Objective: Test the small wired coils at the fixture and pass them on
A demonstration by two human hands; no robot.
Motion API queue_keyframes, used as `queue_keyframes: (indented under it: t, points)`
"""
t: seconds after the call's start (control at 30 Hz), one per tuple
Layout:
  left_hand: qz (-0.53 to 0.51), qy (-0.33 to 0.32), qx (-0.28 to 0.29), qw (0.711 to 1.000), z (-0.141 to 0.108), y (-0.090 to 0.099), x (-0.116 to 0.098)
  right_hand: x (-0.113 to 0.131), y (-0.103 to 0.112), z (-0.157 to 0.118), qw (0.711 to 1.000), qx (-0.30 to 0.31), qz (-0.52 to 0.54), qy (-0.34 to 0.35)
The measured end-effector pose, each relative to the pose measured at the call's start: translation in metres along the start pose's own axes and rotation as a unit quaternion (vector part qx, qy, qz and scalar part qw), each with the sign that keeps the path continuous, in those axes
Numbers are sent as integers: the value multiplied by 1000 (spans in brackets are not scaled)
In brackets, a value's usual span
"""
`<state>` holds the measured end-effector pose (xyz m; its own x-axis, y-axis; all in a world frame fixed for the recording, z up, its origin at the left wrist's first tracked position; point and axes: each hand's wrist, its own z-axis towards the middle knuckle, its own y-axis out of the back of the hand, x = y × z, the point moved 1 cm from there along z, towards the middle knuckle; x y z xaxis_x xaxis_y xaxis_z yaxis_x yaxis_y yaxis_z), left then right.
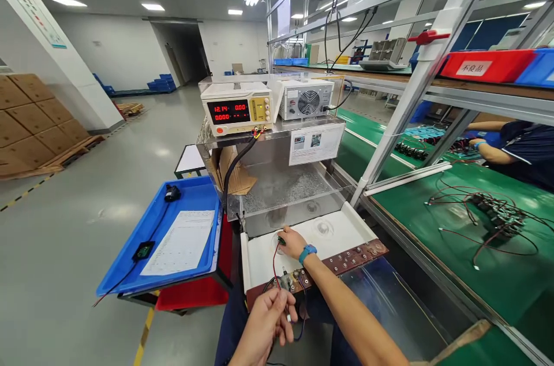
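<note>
My right hand [293,242], a blue band at its wrist, reaches over a white tray [352,231]. Its fingers are closed on a small dark part [281,241], mostly covered by the fingertips, so its kind is unclear. A red wire [274,265] runs from that part down to my left hand [269,315]. There my thumb and forefinger pinch the wire, and a small white connector [289,317] shows by the fingers. Between the hands lies a brown terminal strip [341,262] with several metal posts along the tray's front edge.
A power supply [236,109] with red digits stands on the metal shelf ahead, beside a second unit [307,99]. At left, a blue tray [173,195] holds papers and a cabled device. Wired parts [497,213] lie on the green bench at right, where a co-worker's arm [493,152] shows.
</note>
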<state>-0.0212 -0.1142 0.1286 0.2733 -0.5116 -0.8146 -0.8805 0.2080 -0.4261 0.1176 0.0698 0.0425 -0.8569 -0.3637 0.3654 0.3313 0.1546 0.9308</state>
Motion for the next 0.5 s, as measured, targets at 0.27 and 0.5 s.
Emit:
queue_keyframes:
  t: [0.27, 0.5]
  points:
    - [18, -54, -54, 997, 27, 6, -34, -9, -7, 5, 998, 31, 38, -40]
    - [187, -135, -85, 969, 81, 13, -41, -22, -14, 14, 996, 49, 57, -42]
